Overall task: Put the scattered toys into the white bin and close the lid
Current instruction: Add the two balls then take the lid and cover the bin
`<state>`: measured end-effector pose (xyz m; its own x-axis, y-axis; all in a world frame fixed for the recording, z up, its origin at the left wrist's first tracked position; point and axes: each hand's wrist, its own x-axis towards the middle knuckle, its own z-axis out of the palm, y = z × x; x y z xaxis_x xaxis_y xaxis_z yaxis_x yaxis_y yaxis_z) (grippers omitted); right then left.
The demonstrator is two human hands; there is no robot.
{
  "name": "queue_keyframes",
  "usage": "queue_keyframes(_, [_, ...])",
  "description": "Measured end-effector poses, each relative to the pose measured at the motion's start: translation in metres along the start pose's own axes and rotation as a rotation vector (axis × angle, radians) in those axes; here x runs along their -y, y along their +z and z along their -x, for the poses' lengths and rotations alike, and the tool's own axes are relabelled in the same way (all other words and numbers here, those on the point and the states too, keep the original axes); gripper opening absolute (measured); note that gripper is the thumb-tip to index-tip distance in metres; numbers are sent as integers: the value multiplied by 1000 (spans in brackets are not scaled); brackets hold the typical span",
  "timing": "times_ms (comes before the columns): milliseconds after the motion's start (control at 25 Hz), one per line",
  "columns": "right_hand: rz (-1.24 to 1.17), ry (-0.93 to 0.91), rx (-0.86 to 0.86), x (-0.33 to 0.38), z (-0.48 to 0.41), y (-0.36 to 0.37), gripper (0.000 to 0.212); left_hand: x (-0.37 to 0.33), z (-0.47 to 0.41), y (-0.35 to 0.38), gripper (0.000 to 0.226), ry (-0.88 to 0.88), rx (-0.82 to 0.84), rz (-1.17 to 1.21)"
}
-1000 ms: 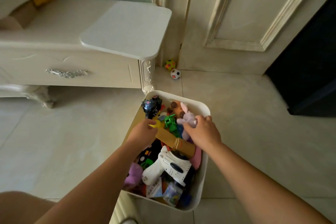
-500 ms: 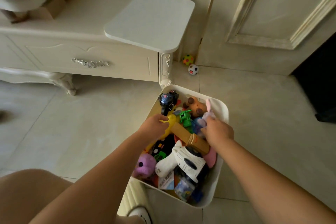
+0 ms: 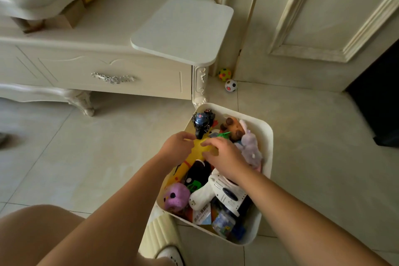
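The white bin (image 3: pixel 267 136) stands open on the floor, heaped with toys: a dark robot figure (image 3: pixel 201 122), a brown plush (image 3: pixel 233 128), a lilac bunny (image 3: pixel 250 149), a pink plush (image 3: pixel 176 197), a white toy gun (image 3: pixel 224 193). A long yellow toy (image 3: pixel 197 147) lies across the top. My left hand (image 3: pixel 177 149) grips its upper end. My right hand (image 3: pixel 224 155) lies over it from the right, fingers curled onto it. The white lid (image 3: pixel 183 30) rests on the cabinet, overhanging its corner. Two small balls, one colourful (image 3: pixel 224 74) and one white (image 3: pixel 230 85), sit on the floor by the door frame.
A cream cabinet (image 3: pixel 97 71) with a drawer handle stands at the left, close to the bin's far corner. A panelled door (image 3: pixel 323 28) is behind. A dark opening (image 3: pixel 380 101) is at the right. My knee (image 3: pixel 32 237) and a slipper (image 3: pixel 159 233) are beside the bin.
My right hand has left the lilac bunny and moved left onto the yellow toy. My left hand stays on the toy's upper end. The camera has shifted.
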<state>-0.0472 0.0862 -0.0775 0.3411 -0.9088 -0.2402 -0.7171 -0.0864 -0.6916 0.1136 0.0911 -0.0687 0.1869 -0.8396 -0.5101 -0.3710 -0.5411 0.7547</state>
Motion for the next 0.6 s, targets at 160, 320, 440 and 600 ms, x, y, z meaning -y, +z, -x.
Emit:
queue_keyframes(160, [429,62,-491,-27,3,-30,39,-14,-4,13,32,225,-324,-266])
queue_keyframes(320, [289,444,-352,-63,19,-42,55,-7,-9,15,41,25,-254,-508])
queue_keyframes(440, [124,540,-176,-89,25,-36,46,2,-12,23,49,-50,-125,-471])
queue_keyframes(600, [-7,552,-260,-98,34,-40,49,0,-20,26,59,-38,-226,-534])
